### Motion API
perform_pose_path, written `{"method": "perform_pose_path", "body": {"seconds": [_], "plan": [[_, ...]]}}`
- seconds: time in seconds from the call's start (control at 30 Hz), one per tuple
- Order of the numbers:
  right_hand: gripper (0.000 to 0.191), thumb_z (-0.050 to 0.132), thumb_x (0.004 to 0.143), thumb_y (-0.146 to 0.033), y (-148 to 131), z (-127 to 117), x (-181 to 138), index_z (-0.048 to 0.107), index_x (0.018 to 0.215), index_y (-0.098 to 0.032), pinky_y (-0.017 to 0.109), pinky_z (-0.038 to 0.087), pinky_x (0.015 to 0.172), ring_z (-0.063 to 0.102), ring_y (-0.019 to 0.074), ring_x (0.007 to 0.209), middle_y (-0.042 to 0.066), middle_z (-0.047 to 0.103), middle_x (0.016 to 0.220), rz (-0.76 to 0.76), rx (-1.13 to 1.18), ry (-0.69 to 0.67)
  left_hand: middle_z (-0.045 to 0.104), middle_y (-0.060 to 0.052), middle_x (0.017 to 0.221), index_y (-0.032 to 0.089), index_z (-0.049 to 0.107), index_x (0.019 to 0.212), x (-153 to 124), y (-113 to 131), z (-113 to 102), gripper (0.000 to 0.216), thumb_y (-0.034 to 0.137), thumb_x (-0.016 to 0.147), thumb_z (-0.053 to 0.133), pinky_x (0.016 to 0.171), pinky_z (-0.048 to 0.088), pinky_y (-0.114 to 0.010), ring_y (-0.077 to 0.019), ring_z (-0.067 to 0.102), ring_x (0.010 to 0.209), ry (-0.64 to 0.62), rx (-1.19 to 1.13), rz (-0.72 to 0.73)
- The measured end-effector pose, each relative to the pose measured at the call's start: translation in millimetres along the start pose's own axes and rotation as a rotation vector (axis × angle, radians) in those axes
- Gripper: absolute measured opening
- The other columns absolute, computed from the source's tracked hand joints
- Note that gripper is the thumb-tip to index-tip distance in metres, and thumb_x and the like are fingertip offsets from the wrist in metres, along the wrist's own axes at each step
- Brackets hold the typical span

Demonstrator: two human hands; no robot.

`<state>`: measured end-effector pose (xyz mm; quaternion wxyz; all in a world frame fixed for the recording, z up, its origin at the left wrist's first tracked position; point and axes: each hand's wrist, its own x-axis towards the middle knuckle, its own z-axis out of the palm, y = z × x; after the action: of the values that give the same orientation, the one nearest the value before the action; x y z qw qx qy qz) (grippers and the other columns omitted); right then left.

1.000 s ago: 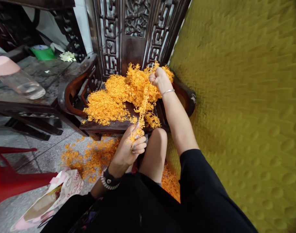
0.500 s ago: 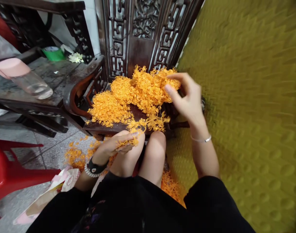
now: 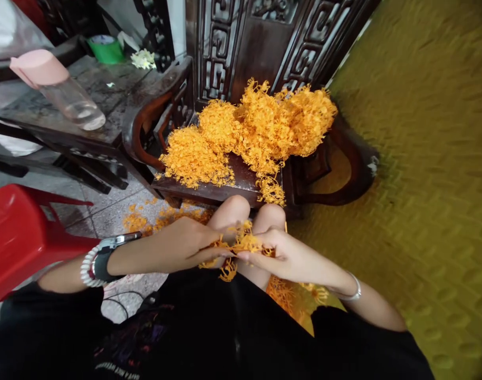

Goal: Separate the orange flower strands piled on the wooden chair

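Observation:
Over my lap, my left hand (image 3: 191,240) and my right hand (image 3: 292,256) meet, thumbs close together. Between them is a small bunch of curly orange plastic flower pieces (image 3: 246,243). Both hands have their fingers closed on these pieces, some of which stick out above and below the fingertips. Beyond my knees, a large heap of the same orange pieces (image 3: 268,126) covers much of the seat of a dark carved wooden chair (image 3: 249,177). A small clump (image 3: 271,190) hangs at the seat's front edge.
At left, a dark wooden table (image 3: 39,103) holds a pink-lidded water bottle (image 3: 73,100), green tape (image 3: 106,50) and a pale flower (image 3: 143,59). A red plastic stool (image 3: 19,237) stands below. Orange bits (image 3: 136,219) lie on the floor. A yellow textured surface (image 3: 423,184) fills the right.
My right hand has come down from the heap to my lap and joined my left hand at the orange pieces. The view has shifted, so the chair appears higher and further right.

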<state>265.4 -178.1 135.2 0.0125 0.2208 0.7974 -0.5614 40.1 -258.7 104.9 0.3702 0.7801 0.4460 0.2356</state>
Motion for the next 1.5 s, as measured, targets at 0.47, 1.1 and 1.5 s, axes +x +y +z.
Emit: {"method": "perform_pose_path", "body": {"seconds": [0.47,1.1,1.5], "plan": [[0.035,0.042,0.096,-0.032,-9.6,9.4,-28.8,0.043,0.064,-0.019,0.025,0.028,0.052,0.036,0.0080,0.050,-0.005,0.035,0.056,-0.048,-0.184,-0.055,0.054,0.000,0.057,0.020,0.054,0.064,-23.8,18.5,-7.9,0.032,0.025,0.093,0.041,0.054,0.034,-0.024,-0.0116,0.045,0.050,0.110,0.073,0.067],[0.042,0.041,0.094,-0.045,27.4,-7.2,-34.5,0.039,0.061,-0.019,0.025,0.023,0.047,0.026,0.0084,0.049,-0.004,0.028,0.056,0.116,-0.218,0.615,0.053,-0.021,0.124,0.012,0.051,0.132,102.4,-175.9,-91.2,0.045,0.031,0.096,0.031,0.096,0.034,-0.046,-0.0338,0.046,0.119,0.823,0.584,-0.556],[0.035,0.048,0.092,-0.042,37.1,-13.2,-22.3,0.054,0.070,-0.016,0.024,0.033,0.056,0.046,0.0109,0.057,-0.001,0.053,0.062,0.117,-0.322,0.790,0.003,-0.029,0.155,-0.005,0.011,0.147,124.0,-177.7,-92.9,0.099,0.054,0.081,0.054,0.116,0.001,-0.050,-0.0383,-0.004,0.144,0.858,0.533,-0.476]]}}
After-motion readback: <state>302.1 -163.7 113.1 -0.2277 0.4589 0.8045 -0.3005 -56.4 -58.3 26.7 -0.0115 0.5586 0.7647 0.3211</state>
